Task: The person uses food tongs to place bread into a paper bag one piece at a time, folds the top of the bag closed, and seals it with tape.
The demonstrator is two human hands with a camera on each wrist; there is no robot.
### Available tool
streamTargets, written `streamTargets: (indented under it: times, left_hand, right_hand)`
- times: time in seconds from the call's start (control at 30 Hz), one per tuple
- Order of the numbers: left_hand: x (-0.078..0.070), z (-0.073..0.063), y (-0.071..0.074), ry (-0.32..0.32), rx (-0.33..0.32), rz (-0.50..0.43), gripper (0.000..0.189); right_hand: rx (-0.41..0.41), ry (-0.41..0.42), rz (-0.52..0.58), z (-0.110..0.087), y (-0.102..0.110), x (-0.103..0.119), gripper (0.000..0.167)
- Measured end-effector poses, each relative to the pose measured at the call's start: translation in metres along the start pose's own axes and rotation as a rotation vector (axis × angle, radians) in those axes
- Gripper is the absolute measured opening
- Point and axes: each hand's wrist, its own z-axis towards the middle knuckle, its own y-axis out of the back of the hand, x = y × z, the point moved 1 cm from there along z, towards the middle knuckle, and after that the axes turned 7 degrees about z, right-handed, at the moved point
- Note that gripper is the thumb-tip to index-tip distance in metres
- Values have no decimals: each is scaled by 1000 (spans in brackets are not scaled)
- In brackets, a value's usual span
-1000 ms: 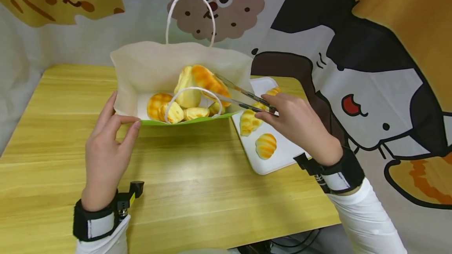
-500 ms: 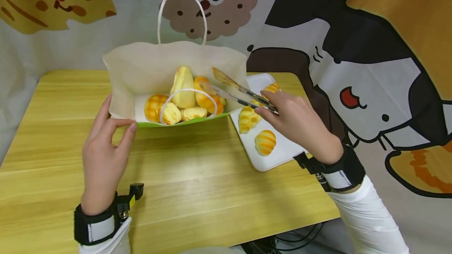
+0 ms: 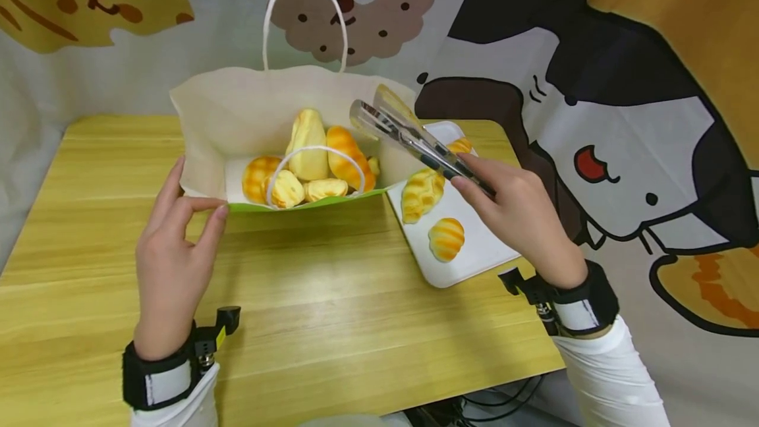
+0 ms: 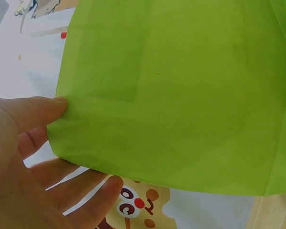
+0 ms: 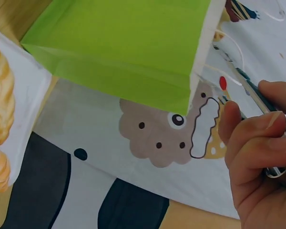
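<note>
A green paper bag [image 3: 237,107] with a pale inside and white cord handles stands with its mouth toward me. My left hand [image 3: 174,249] pinches its left rim; in the left wrist view the thumb lies on the bag's green outside [image 4: 181,95]. My right hand [image 3: 522,216] grips metal tongs [image 3: 423,143], whose tips are over the bag's right end and hold nothing. Inside the bag lie several bread pieces, among them a long pale loaf [image 3: 308,147], an orange-striped bun [image 3: 348,158] beside it and a round bun [image 3: 257,178].
A white tray [image 3: 445,277] stands right of the bag on the wooden table [image 3: 332,308]. On it lie a small striped roll [image 3: 446,239], a braided bread [image 3: 422,195] and another piece [image 3: 460,145] partly behind the right hand. A printed cartoon cloth [image 3: 492,64] hangs behind.
The tongs have let go of the orange-striped bun, which now leans inside the bag. They have risen up and to the right, their tips nearer together. My left hand stays at the rim.
</note>
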Motion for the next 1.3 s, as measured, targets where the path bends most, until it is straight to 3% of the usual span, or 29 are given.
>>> streamTargets:
  times: [0.17,0.43,0.67,0.87,1.1,1.23,1.3]
  left_hand:
    - [0,0,0,1,-3,-1,14]
    - [0,0,-1,6,-1,0,14]
    - [0,-1,-1,21,3,11,14]
    - [0,0,-2,6,-13,0,14]
    - [0,1,-3,-3,-21,-6,14]
    - [0,1,-3,1,-24,-5,14]
    - [0,1,-3,3,-24,-5,14]
  right_hand:
    - [-92,13,61,-2,1,-1,40]
    - [-214,-65,151,-12,-4,-9,37]
    - [-328,-238,283,-28,-11,-15,34]
    - [-452,-452,416,-50,-19,-23,32]
    - [-565,-719,647,-77,-30,-34,28]
    - [-607,-780,741,-87,-39,-40,27]
    - [-601,-783,722,-91,-44,-43,27]
